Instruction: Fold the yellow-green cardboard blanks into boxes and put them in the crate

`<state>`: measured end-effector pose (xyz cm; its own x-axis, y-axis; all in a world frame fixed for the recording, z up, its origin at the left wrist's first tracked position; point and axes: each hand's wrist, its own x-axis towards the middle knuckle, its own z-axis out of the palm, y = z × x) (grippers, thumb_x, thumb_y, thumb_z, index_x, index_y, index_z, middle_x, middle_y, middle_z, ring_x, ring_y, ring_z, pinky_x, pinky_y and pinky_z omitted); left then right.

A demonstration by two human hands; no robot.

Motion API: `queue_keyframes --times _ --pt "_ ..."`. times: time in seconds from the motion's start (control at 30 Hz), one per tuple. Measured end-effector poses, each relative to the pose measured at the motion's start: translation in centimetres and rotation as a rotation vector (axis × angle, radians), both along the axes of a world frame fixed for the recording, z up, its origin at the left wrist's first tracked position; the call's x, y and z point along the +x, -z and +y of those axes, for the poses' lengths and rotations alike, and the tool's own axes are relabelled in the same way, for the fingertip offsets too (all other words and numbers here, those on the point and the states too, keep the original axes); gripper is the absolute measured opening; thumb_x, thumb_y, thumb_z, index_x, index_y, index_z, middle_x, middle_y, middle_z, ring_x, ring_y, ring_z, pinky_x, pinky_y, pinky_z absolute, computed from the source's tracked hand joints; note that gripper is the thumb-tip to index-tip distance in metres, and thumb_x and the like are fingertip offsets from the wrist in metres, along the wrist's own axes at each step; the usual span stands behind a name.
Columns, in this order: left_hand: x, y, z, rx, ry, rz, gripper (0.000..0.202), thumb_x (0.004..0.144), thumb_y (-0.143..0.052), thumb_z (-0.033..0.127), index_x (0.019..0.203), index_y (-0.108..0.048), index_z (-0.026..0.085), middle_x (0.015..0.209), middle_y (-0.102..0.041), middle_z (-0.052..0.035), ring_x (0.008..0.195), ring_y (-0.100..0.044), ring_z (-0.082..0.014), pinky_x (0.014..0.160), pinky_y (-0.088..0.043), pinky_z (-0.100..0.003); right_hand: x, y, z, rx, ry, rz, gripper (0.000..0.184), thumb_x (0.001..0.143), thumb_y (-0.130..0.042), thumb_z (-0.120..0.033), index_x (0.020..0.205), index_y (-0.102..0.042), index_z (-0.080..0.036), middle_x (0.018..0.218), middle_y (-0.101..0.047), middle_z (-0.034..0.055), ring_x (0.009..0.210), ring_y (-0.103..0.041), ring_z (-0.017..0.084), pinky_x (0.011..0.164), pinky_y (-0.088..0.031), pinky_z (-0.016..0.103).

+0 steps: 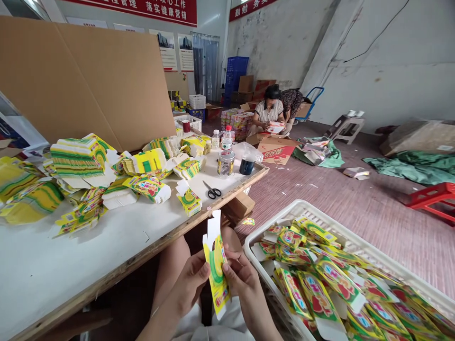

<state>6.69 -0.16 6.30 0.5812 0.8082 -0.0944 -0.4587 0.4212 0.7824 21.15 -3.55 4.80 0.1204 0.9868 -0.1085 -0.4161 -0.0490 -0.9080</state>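
Above my lap, a yellow and green printed carton (217, 272) is held between both hands, its white end flaps sticking up. My left hand (192, 279) grips its left side, thumb on the printed face. On the opposite edge, my right hand (243, 279) pinches the carton with thumb and fingers. Close by on the table edge stands a partly opened carton (190, 199) of the same print. To my right, a white plastic basket (249, 253) holds many similar cartons (329, 284).
Stacks of flat cartons (81, 158) cover the far side of the white table (117, 255). Black scissors (212, 191), a clear jar (226, 164) and a dark cup (247, 166) are near its right end. Two people (272, 109) are beside a red box (275, 149) further back.
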Motion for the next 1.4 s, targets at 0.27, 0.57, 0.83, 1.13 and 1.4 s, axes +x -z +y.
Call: queue_keyframes --times 0.27,0.57,0.83,1.13,1.4 --pt "0.6 0.6 -0.4 -0.053 -0.16 0.082 0.045 0.075 -0.082 0.046 0.109 -0.074 0.017 0.104 -0.079 -0.012 0.103 -0.072 -0.0315 0.091 -0.055 -0.043 0.5 0.0 -0.7 -0.003 0.013 -0.23 0.043 0.075 -0.079 -0.055 0.095 -0.072 -0.017 0.083 -0.072 0.0071 0.071 -0.064 0.02 0.067 -0.054 0.032" --pt "1.0 -0.2 -0.9 0.184 -0.352 0.485 0.059 0.082 -0.074 0.047 0.127 -0.046 0.021 0.109 -0.076 -0.0119 0.106 -0.072 -0.0288 0.085 -0.057 -0.036 0.9 0.5 -1.2 0.066 0.154 -0.52 0.027 0.088 -0.067 -0.045 0.087 -0.06 -0.019 0.07 -0.058 -0.0016 0.058 -0.05 0.014 0.055 -0.044 0.025" --pt "-0.9 -0.1 -0.7 0.3 0.001 0.474 0.054 0.092 -0.064 0.037 0.14 -0.046 0.023 0.118 -0.072 -0.0122 0.11 -0.068 -0.0269 0.091 -0.053 -0.035 3.4 -1.1 -1.5 0.176 -0.082 -0.473 0.035 0.095 -0.06 -0.04 0.126 -0.06 -0.024 0.093 -0.066 0.0027 0.067 -0.057 0.015 0.061 -0.048 0.026" --pt "-0.4 -0.1 -1.0 0.149 0.123 0.321 0.078 0.087 -0.071 0.037 0.151 -0.029 0.028 0.117 -0.073 -0.0114 0.1 -0.071 -0.0253 0.082 -0.055 -0.035 3.8 -0.8 -1.2 0.194 0.022 -0.437 0.024 0.096 -0.059 -0.043 0.106 -0.067 -0.023 0.085 -0.071 0.0046 0.077 -0.066 0.021 0.07 -0.052 0.03" --pt "0.0 -0.6 -0.6 0.349 0.039 0.515 0.042 0.092 -0.063 0.026 0.133 -0.057 0.024 0.129 -0.07 -0.0107 0.113 -0.068 -0.0255 0.092 -0.055 -0.034 5.0 -1.7 -1.0 0.198 0.008 -0.711 0.031 0.093 -0.06 -0.046 0.102 -0.078 -0.022 0.084 -0.067 0.0053 0.076 -0.063 0.022 0.069 -0.051 0.032"
